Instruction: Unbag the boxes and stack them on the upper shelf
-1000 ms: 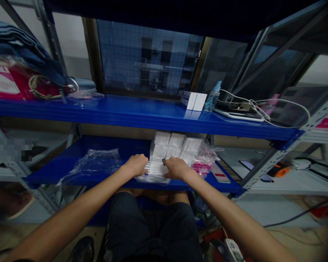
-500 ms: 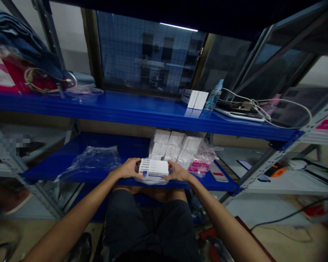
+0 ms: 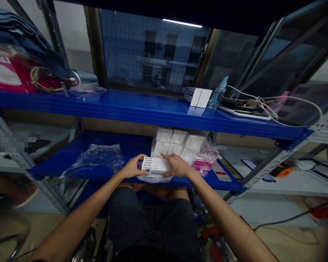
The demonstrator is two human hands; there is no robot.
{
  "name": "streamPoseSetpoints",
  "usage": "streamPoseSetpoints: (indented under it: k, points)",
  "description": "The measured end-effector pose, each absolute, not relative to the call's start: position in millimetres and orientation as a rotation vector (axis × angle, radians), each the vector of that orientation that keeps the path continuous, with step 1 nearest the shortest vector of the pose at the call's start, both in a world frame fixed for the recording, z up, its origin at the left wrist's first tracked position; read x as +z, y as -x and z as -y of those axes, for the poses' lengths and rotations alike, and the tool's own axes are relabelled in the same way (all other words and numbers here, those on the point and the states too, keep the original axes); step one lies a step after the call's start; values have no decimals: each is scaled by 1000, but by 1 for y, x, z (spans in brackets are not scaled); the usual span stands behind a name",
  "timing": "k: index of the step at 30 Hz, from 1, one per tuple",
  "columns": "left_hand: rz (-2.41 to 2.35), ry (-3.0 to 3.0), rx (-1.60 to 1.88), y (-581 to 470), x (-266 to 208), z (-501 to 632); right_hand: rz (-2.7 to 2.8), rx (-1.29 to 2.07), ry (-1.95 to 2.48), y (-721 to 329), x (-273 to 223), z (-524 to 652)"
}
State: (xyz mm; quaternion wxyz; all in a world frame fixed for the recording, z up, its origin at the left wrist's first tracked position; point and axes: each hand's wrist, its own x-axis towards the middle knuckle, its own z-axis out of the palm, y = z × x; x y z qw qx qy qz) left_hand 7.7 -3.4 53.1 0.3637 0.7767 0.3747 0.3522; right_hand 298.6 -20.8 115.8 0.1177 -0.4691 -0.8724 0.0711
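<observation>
A row of small white boxes with barcodes on their ends sits at the front edge of the lower blue shelf. My left hand is closed around their left end, thumb in front and fingers behind. At the right end, my right hand grips them with its fingers reaching over the top. Clear plastic lies under the boxes. Just behind stand stacked, plastic-wrapped packs of white boxes.
A crumpled clear bag lies left on the lower shelf. To the right are a pink packet and a phone. The upper shelf holds white boxes, a spray bottle and cables.
My right hand has shifted from the side of the boxes up over their right end. The boxes are turned slightly, and the camera view has moved a little.
</observation>
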Motion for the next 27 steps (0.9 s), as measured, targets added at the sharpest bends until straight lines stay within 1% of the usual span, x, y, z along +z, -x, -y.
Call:
streamPoseSetpoints:
  k: [3,8,12,16,18,20,22,25,27]
  points:
    - [-920,-1931,894,-7,51,7,2644,267,1404,-284,114,8]
    - [-851,-1924,855,-1,40,5,2496,228,1191,-294,119,13]
    - [-972,-2038,935,2,40,-3,2260,230,962,-307,149,39]
    - [-1089,-2369,1020,-6,48,-1,2019,252,834,-312,190,67]
    - [-1083,-2538,1125,-16,60,6,1888,269,766,-312,213,78]
    - [-975,-2668,1288,-30,85,18,1750,277,690,-310,240,86]
    - [-774,-2758,1482,-46,124,35,1639,268,634,-309,272,90]
    - [-532,-2834,1789,-72,206,59,1531,146,652,-308,328,82]
    - [-574,-2853,1884,-88,262,65,1457,-79,760,-310,367,67]
